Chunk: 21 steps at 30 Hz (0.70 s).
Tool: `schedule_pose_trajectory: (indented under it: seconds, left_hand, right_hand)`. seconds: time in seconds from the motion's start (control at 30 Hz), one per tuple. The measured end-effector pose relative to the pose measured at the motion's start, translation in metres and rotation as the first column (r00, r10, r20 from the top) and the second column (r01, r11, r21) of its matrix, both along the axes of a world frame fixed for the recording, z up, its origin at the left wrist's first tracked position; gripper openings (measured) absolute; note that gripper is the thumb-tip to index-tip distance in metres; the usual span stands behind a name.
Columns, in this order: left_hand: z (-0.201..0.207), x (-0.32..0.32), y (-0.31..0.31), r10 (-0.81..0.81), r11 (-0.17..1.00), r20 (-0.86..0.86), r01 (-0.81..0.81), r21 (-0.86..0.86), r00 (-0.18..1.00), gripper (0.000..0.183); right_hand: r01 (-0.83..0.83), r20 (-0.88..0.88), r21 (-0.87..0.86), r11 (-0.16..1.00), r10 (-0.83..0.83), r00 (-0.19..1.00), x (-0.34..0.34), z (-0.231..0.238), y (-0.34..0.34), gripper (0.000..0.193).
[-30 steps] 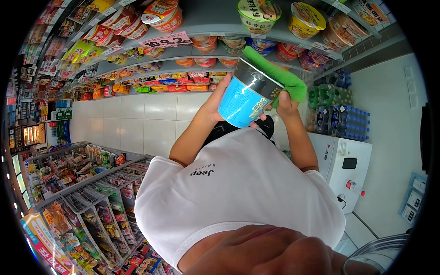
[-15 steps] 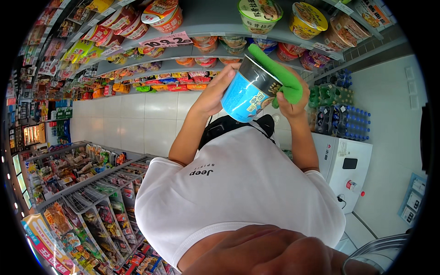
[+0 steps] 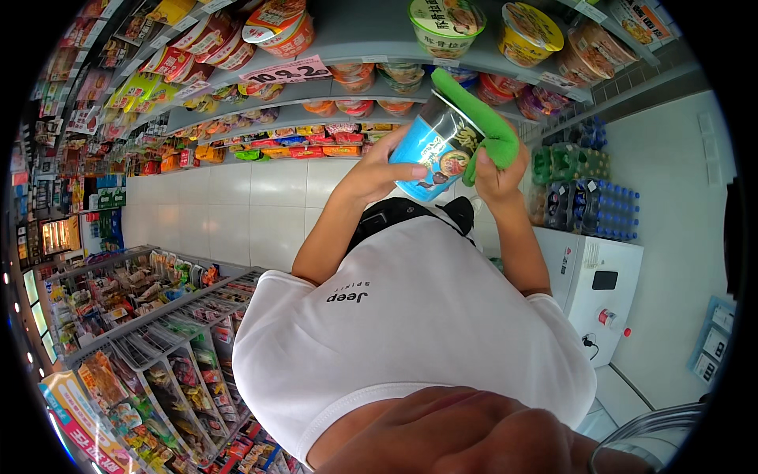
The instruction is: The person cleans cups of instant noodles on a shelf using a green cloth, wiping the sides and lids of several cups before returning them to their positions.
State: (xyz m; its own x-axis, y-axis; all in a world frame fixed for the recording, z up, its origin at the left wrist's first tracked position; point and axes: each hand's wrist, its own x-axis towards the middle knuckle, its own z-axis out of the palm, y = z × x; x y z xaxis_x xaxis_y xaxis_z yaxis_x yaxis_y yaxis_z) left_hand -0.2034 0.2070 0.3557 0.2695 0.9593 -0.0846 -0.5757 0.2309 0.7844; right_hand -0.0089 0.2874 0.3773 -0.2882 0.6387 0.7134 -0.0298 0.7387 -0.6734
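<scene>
While the left hand (image 3: 377,172) grips a blue-and-black tapered noodle cup (image 3: 436,150), thumb across the blue side, the right hand (image 3: 500,175) grasps a folded bright-green fabric cloth (image 3: 496,130) against the cup's rim end. Cup is off the shelf, between both hands, out past the near white cotton T-shirt (image 3: 410,308); it's tilted, rim toward far right, base toward near left. Right thumb shows on the cloth; can't tell whether that hand's other fingers touch the cup. Far side: grey metal shelf (image 3: 359,52) with a green-lidded cream round bowl (image 3: 447,30) and a yellow round bowl (image 3: 529,38). Right: shrink-wrapped blue-capped bottles (image 3: 604,209) just beyond a white boxy appliance (image 3: 596,272). Near left: grey wire rack (image 3: 150,359) of small packets. Pale glossy floor tiles (image 3: 272,197) lie between rack and shelf.
</scene>
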Motion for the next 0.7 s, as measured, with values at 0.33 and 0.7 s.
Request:
schedule_pose_trajectory:
  seconds: [0.33,0.7]
  left_hand:
    - [0.001,0.009,-0.001,-0.243,0.958,0.621,0.285,0.033,0.745,0.091]
    - [0.01,0.011,-0.008,-0.043,0.998,0.236,0.033,0.044,0.971,0.087]
  right_hand:
    - [-0.229,-0.246,-0.029,0.973,0.215,0.945,-0.002,-0.01,0.007,0.053]
    - [0.068,-0.3,-0.023,0.997,-0.072,0.951,0.012,-0.014,0.004,0.035]
